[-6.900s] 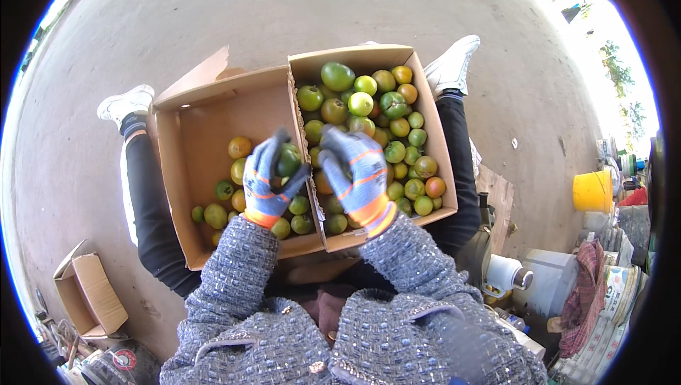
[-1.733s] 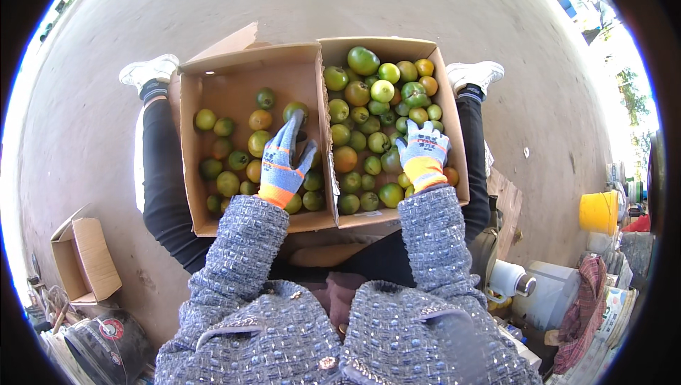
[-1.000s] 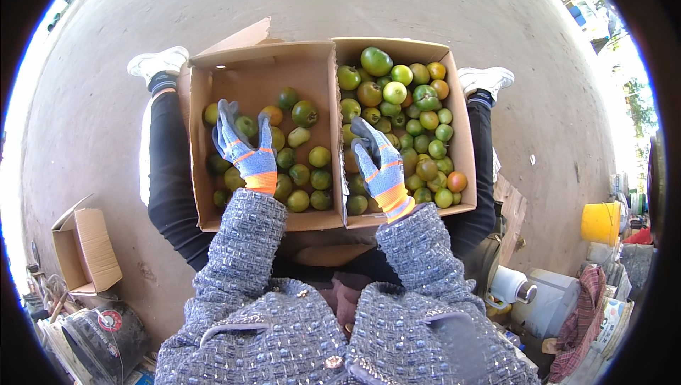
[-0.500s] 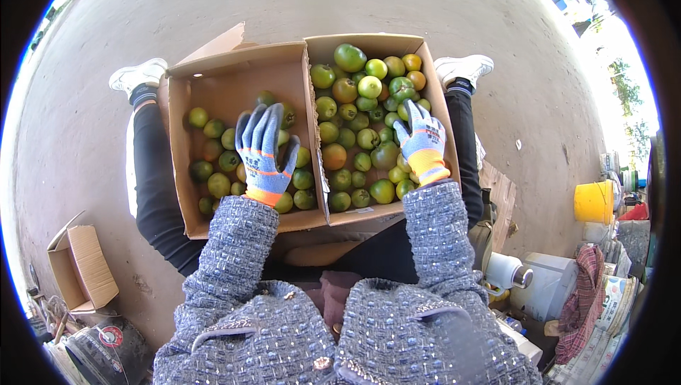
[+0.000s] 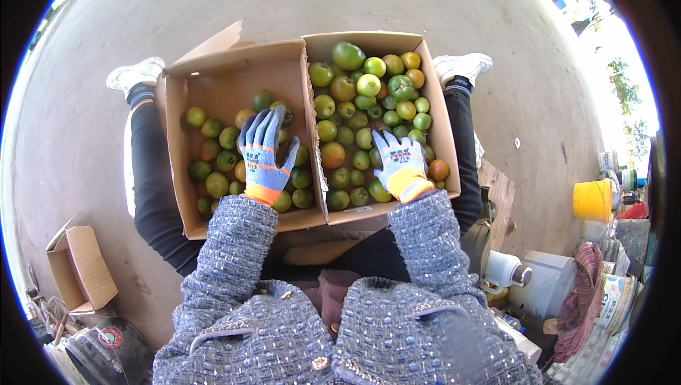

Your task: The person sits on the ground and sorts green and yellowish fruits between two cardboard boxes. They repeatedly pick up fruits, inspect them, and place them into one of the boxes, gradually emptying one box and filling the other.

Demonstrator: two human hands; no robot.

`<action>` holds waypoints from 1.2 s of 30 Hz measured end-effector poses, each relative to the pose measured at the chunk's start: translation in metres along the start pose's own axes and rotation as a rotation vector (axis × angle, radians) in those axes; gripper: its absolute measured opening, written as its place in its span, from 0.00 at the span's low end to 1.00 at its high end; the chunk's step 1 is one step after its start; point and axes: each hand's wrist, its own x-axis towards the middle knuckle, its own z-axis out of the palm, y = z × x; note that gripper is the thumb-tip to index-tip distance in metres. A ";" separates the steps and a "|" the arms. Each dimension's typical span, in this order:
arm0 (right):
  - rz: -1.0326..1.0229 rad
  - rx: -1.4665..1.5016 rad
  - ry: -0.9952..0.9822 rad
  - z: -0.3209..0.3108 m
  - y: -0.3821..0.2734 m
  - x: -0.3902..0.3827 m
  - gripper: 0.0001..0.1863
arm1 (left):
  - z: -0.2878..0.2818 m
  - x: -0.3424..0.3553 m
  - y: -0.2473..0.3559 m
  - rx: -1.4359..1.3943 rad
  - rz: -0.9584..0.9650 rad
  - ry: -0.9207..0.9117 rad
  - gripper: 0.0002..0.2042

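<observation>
Two open cardboard boxes stand side by side between my legs, both holding green and orange-tinged tomatoes. My left hand (image 5: 266, 151), in a blue-grey glove with an orange cuff, rests over tomatoes in the left box (image 5: 213, 85). Its fingers lie stretched out, thumb apart. In the right box (image 5: 443, 119), my gloved right hand (image 5: 399, 161) reaches down onto the tomatoes at the near side, fingers apart. What lies under both palms is hidden. An orange tomato (image 5: 438, 170) sits just right of that hand, and a large green tomato (image 5: 347, 56) lies at the far end.
A small open cardboard box (image 5: 84, 268) lies on the floor at left, near a dark round container (image 5: 110, 349). To the right are a yellow bucket (image 5: 593, 201), a white flask (image 5: 505, 270), a translucent tub (image 5: 543, 282) and a checked cloth (image 5: 578, 307).
My right hand has moved left and nearer to me, uncovering tomatoes along the box's right side. My left hand has shifted slightly; an orange-tinged tomato now shows beyond its fingers.
</observation>
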 end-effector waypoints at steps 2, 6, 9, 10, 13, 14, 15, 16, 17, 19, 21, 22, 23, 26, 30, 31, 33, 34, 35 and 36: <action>0.018 -0.072 -0.016 0.004 0.000 -0.001 0.45 | 0.001 -0.001 0.000 -0.003 -0.007 0.004 0.31; 0.076 0.129 0.067 -0.002 0.002 -0.001 0.44 | 0.000 0.000 0.001 -0.083 0.011 0.003 0.33; 0.126 0.463 0.160 -0.015 0.004 -0.008 0.45 | -0.007 0.006 0.012 -0.189 0.053 -0.037 0.36; 0.096 0.686 0.248 -0.014 0.002 -0.009 0.45 | -0.011 0.007 0.016 -0.218 0.086 -0.082 0.37; -0.069 1.321 0.333 -0.027 -0.025 -0.009 0.41 | -0.016 0.013 0.028 -0.299 0.280 -0.128 0.43; -0.127 1.410 0.327 -0.032 -0.038 -0.011 0.40 | -0.013 0.013 0.032 -0.301 0.285 -0.149 0.42; -0.194 1.505 0.317 -0.037 -0.052 -0.012 0.38 | -0.011 0.010 0.033 -0.293 0.289 -0.173 0.42; -0.219 1.601 0.265 -0.036 -0.058 -0.011 0.37 | -0.012 0.008 0.030 -0.298 0.270 -0.105 0.41; -0.245 1.695 0.211 -0.035 -0.063 -0.010 0.35 | -0.016 0.009 0.025 -0.347 0.223 -0.074 0.41; -0.112 1.660 0.227 -0.046 -0.060 -0.004 0.30 | -0.014 0.002 0.018 -0.634 -0.179 -0.003 0.43; -0.090 0.860 0.479 -0.036 -0.047 0.009 0.29 | -0.008 0.002 0.008 -1.079 -0.595 0.262 0.34; -0.061 0.514 0.447 -0.026 -0.045 0.013 0.30 | -0.007 0.005 -0.014 -1.198 -0.796 0.264 0.30; -0.103 0.314 0.360 -0.007 -0.044 0.018 0.35 | -0.006 0.004 -0.033 -1.311 -1.000 0.264 0.27; -0.060 0.028 0.083 -0.014 -0.066 0.015 0.42 | -0.010 0.010 -0.032 -1.212 -1.037 0.292 0.32; -0.008 -0.193 0.207 0.005 -0.087 0.027 0.13 | -0.005 0.012 -0.017 -1.125 -0.919 0.250 0.31; -0.005 -0.174 0.191 0.006 -0.089 0.029 0.13 | -0.001 0.006 -0.017 -1.096 -0.860 0.214 0.29; -0.047 -0.145 0.200 0.003 -0.086 0.029 0.17 | 0.002 -0.001 -0.014 -1.234 -0.847 0.138 0.26; -0.067 -0.053 0.210 -0.002 -0.081 0.026 0.22 | -0.004 0.001 -0.002 -1.099 -0.836 -0.010 0.27; -0.087 0.039 0.220 -0.008 -0.073 0.023 0.27 | -0.001 -0.004 0.001 -1.028 -0.686 -0.085 0.29; 0.022 0.177 0.128 -0.019 -0.068 0.019 0.36 | -0.001 -0.008 0.005 -0.953 -0.534 -0.137 0.30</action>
